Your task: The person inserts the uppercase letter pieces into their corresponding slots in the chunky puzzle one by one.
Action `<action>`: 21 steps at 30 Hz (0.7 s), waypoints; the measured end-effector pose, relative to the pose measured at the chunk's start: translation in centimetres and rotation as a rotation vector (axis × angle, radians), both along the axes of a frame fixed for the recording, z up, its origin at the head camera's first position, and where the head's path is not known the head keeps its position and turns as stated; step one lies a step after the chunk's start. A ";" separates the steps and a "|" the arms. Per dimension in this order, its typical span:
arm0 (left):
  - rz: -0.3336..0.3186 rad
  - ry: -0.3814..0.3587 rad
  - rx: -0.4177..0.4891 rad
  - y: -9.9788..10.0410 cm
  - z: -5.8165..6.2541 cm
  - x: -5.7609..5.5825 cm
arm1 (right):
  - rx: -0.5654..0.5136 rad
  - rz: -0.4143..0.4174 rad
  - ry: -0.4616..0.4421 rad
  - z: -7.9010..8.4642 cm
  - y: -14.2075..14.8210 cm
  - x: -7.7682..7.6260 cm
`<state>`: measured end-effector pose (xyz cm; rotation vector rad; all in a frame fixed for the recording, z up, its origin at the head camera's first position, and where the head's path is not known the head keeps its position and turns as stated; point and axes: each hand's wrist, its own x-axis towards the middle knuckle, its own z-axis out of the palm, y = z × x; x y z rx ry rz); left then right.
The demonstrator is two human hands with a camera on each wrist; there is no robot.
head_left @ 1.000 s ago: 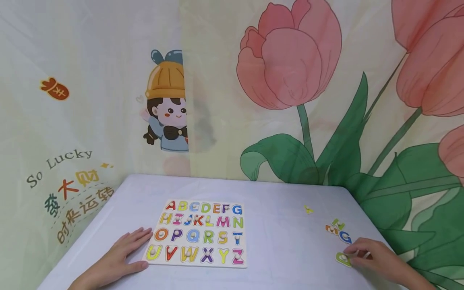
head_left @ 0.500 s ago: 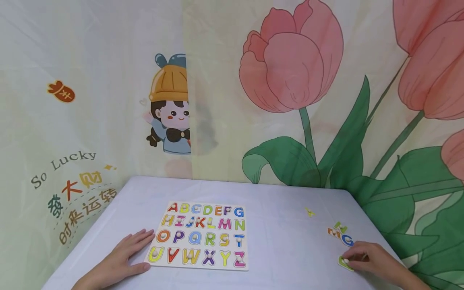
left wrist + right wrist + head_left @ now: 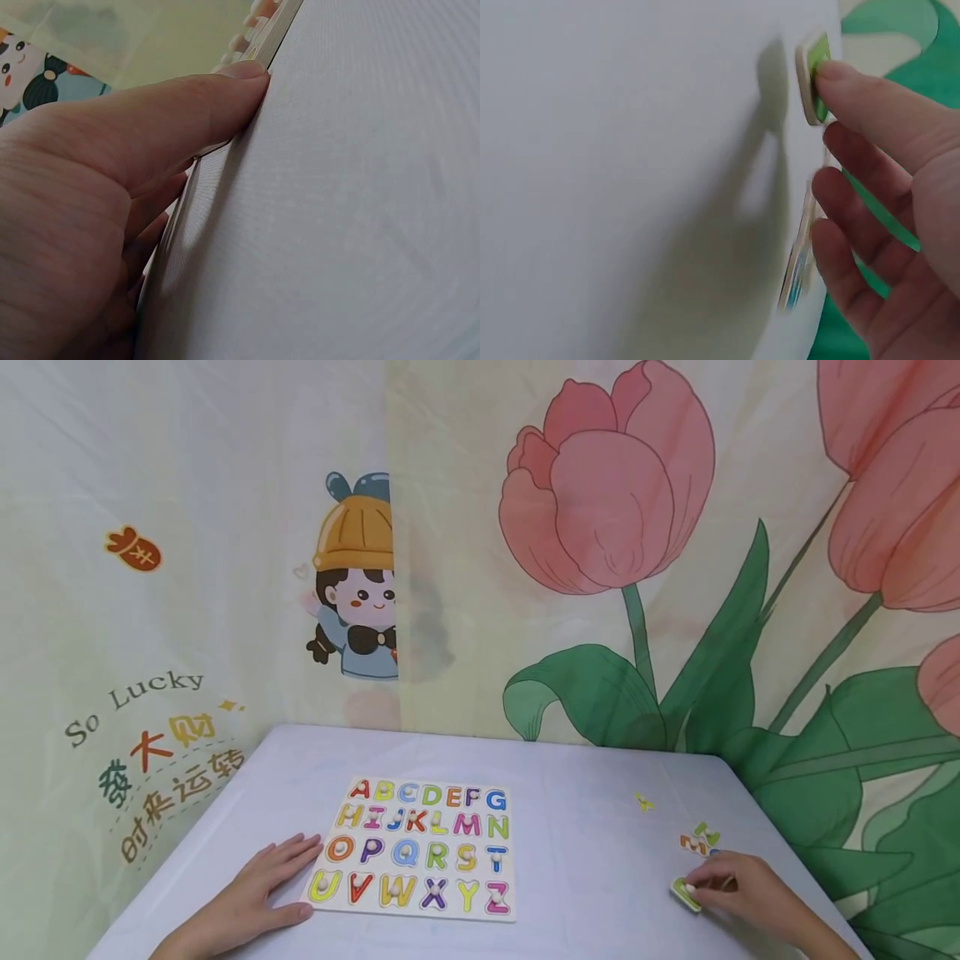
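My right hand (image 3: 750, 893) pinches a green letter piece (image 3: 686, 895) by its white knob, thumb against index finger. The letter looks like a D, tilted and held off the tabletop, with its shadow apart from it in the right wrist view. Lying flat with straight fingers, my left hand (image 3: 251, 885) touches the left edge of a wooden alphabet puzzle board (image 3: 412, 910). Its thumb (image 3: 217, 94) rests against the board's near corner in the left wrist view. Many of the board's letters carry knobs; D, G, N and Y show none.
Right of the board lie a small yellow piece (image 3: 643, 802), a green N piece (image 3: 706, 833) and an orange piece (image 3: 692, 843). A blue piece (image 3: 713, 852) is mostly hidden behind my right hand. A printed curtain (image 3: 465, 610) hangs behind the white table (image 3: 585, 877).
My right hand has raised the green letter piece from the table and carried it slightly left. The head view has shifted a little. My left hand stays at the board.
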<state>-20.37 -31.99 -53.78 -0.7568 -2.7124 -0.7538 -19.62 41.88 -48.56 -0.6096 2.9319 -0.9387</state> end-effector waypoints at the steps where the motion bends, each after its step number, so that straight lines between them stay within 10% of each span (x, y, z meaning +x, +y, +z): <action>1: 0.002 -0.006 0.001 0.0 0.0 0.0 | 0.006 -0.018 0.012 0.2 -0.9 -0.2; 21: -0.004 0.024 0.009 0.3 0.2 0.3 | -0.137 -0.239 0.062 1.0 -25.2 -8.1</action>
